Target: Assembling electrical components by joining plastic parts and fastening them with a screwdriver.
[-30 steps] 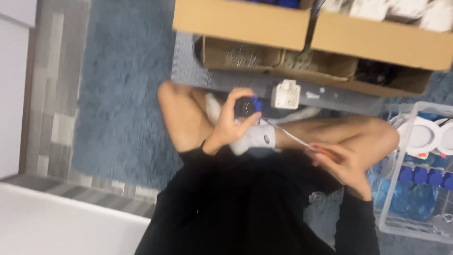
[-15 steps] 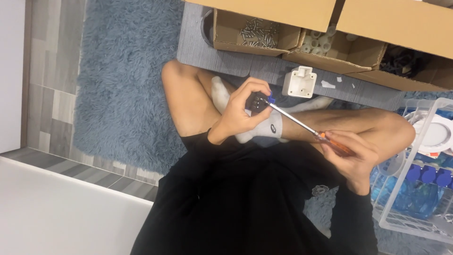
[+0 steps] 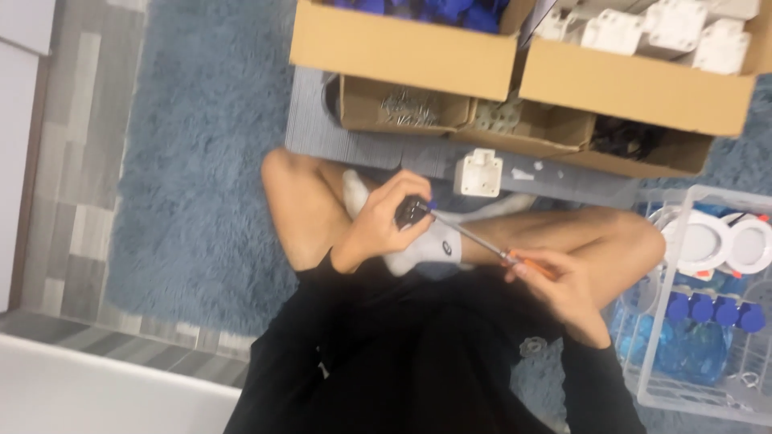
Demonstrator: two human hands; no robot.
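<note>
I sit cross-legged on a blue rug. My left hand (image 3: 378,225) grips a small dark part with a blue edge (image 3: 412,210) above my lap. My right hand (image 3: 555,285) holds a screwdriver (image 3: 490,245) by its orange handle, and the metal shaft runs up-left with its tip at the dark part. A white square socket box (image 3: 478,173) lies on the grey mat just beyond my knees, apart from both hands.
Two large cardboard boxes (image 3: 402,48) (image 3: 635,84) stand at the top, holding blue and white parts. Smaller open cartons (image 3: 402,108) with screws and small pieces sit before them. A clear plastic crate (image 3: 700,305) with white round lamps and blue parts stands at my right.
The view has shifted slightly. The screwdriver tip has stayed at the dark part, and both hands have kept their hold with only small movement.
</note>
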